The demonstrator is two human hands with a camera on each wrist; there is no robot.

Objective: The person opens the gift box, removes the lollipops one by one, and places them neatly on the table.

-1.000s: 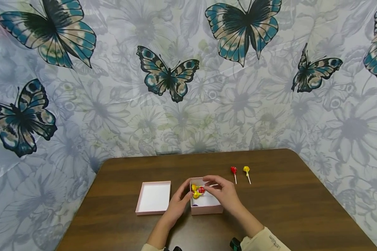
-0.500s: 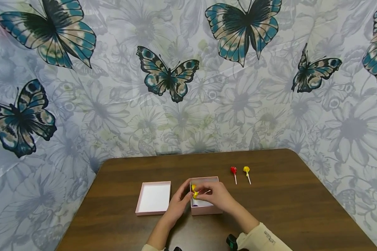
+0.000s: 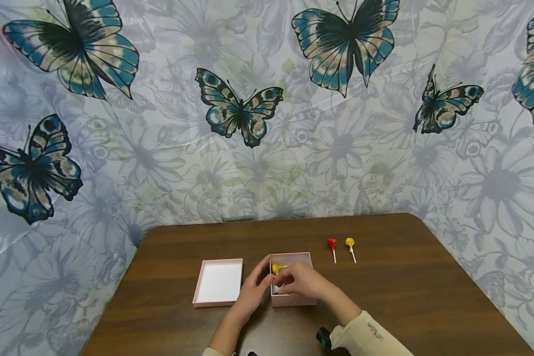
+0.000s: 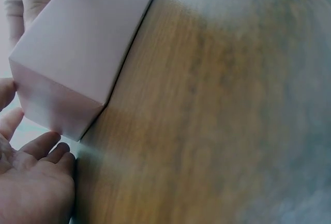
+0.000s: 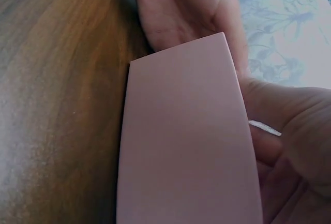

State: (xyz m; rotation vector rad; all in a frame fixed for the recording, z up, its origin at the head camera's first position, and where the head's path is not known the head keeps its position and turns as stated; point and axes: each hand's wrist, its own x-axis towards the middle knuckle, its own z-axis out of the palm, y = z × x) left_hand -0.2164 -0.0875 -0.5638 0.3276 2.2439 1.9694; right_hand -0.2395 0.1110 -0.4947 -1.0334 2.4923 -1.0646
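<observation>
An open pink box (image 3: 293, 300) stands on the table, its side filling much of the right wrist view (image 5: 186, 141). The left hand (image 3: 250, 291) touches the box's left side with extended fingers; its fingertips meet the pink wall in the left wrist view (image 4: 39, 182). Inside the box, the right hand (image 3: 304, 282) pinches a lollipop whose head is hidden; its white stick (image 5: 265, 127) shows beside the thumb in the right wrist view. A yellow lollipop (image 3: 276, 268) lies at the box's left, partly covered by the right fingers.
Left of the box lies a pink-edged lid (image 3: 218, 282), white inside facing up. A red lollipop (image 3: 332, 243) and a yellow lollipop (image 3: 349, 242) lie on the brown table (image 3: 405, 282) behind and right of the box. A butterfly-patterned cloth (image 3: 338, 148) hangs behind.
The right hand has moved left from the box's right part, then lower toward its near side, now covering more of the lollipops. The left hand has stayed on the box.
</observation>
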